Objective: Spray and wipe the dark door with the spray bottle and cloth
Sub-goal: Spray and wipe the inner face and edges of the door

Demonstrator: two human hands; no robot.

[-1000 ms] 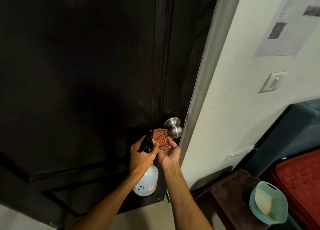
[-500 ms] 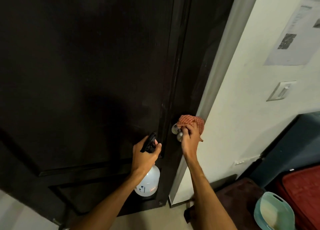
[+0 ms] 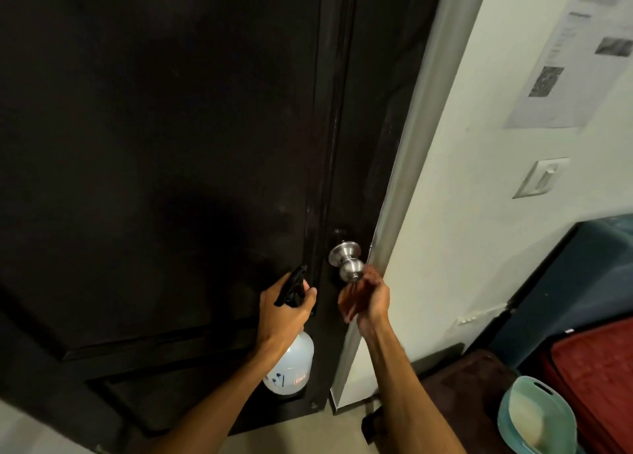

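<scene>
Door (image 3: 171, 145): dark, panelled wood that fills the view from nine o'clock round to one o'clock. It is stiff and hard, so it will take firm rubbing, but judge it free to swing on its hinges if you lean in near the latch edge. The finish looks smooth, so spray will likely run downward. Work from the top.

At about six o'clock your left hand (image 3: 286, 313) has its grip closed round the neck of the spray bottle (image 3: 291, 368), with a finger up by the black trigger head and the nozzle towards the door. The pale plastic body hangs below the hand at its five o'clock. It should be light and a little slick, so the neck is the right place to hold it.

Just to the right, the metal knob (image 3: 347, 261) stands out from the door. Your right hand (image 3: 368, 299) is at its five o'clock, close under it, blurred. I cannot tell whether that grip holds anything. A reddish patch in the palm may be the cloth, which would be soft and limp and best bunched into a pad.

Further right is the pale wall (image 3: 479, 213), with a switch (image 3: 541, 177) at three o'clock, a sheet of paper (image 3: 565, 70) at two o'clock and a green basin (image 3: 507, 416) at four o'clock.
</scene>
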